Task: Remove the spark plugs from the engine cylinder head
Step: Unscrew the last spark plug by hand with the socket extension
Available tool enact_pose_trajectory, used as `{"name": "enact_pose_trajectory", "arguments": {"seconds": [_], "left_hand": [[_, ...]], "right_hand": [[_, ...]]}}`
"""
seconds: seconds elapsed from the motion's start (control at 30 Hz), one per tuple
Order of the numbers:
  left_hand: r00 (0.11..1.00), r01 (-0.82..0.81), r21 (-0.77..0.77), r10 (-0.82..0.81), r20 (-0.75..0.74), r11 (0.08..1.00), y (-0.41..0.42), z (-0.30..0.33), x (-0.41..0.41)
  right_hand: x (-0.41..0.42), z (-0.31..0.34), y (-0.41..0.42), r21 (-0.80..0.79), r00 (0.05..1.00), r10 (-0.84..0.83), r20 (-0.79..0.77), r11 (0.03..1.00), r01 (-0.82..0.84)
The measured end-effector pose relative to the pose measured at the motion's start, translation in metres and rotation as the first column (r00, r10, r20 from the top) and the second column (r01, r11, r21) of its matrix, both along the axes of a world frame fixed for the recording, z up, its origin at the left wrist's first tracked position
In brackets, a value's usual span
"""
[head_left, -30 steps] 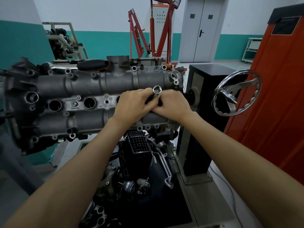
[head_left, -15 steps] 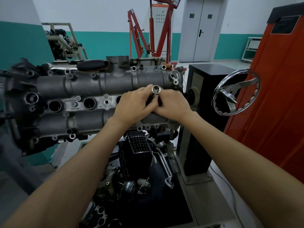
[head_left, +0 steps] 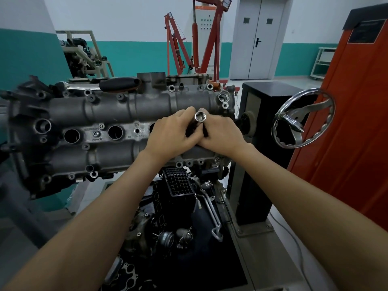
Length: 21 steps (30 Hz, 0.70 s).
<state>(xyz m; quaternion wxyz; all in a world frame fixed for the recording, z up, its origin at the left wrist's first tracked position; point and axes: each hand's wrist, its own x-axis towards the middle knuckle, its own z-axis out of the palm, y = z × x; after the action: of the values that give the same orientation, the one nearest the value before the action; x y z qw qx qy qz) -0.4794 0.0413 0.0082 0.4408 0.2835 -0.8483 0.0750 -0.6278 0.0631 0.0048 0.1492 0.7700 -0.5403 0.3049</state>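
A hard, shiny socket tool point(head_left: 200, 117) is held tight by both hands point(head_left: 174, 134) point(head_left: 222, 134) over the cylinder head point(head_left: 109, 114) (the spark plug is probably hidden inside), so its slippery metal is best gripped low.

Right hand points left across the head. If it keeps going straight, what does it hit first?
The left hand: the right hand already meets it around the socket tool. Beyond lie open plug wells, though depth is unclear.

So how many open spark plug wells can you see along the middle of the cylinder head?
2 fully in view: one well toward the left, the next to its right. A third shows only as an edge beside the left hand; any further ones may be hidden by both hands.
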Motion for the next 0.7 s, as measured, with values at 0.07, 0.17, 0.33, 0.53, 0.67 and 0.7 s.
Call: {"name": "enact_pose_trajectory", "arguments": {"seconds": [0.07,0.17,0.33,0.53,0.67,0.7], "left_hand": [[1.000,-0.005,-0.026,0.006,0.017,1.000,-0.0017,-0.0013,-0.0002],[0.998,-0.052,-0.033,0.053,0.045,0.998,-0.0050,-0.0011,0.0009],[0.997,-0.058,0.001,0.058,0.054,0.998,-0.0028,0.0002,0.0012],[0.999,-0.013,0.004,0.013,0.036,1.000,0.0015,0.0018,0.0004],[0.998,-0.047,-0.005,0.047,0.043,0.999,-0.0026,-0.0009,0.0003],[0.997,-0.061,-0.007,0.061,0.043,0.998,-0.0037,-0.0008,0.0009]], "right_hand": [[-0.0003,-0.0007,-0.0011,-0.012,1.000,-0.013,-0.010,1.000,0.013],[-0.0010,-0.0004,-0.0002,-0.022,1.000,-0.004,0.008,1.000,0.004],[0.0002,0.0008,0.0024,-0.045,0.999,0.034,0.035,0.998,-0.033],[0.0000,0.0006,-0.0004,-0.026,0.999,0.038,0.018,0.999,-0.038],[-0.0007,0.0011,-0.0014,-0.012,1.000,-0.006,-0.019,1.000,0.006],[-0.0013,0.0011,-0.0016,-0.024,1.000,-0.006,-0.014,1.000,0.006]]}}
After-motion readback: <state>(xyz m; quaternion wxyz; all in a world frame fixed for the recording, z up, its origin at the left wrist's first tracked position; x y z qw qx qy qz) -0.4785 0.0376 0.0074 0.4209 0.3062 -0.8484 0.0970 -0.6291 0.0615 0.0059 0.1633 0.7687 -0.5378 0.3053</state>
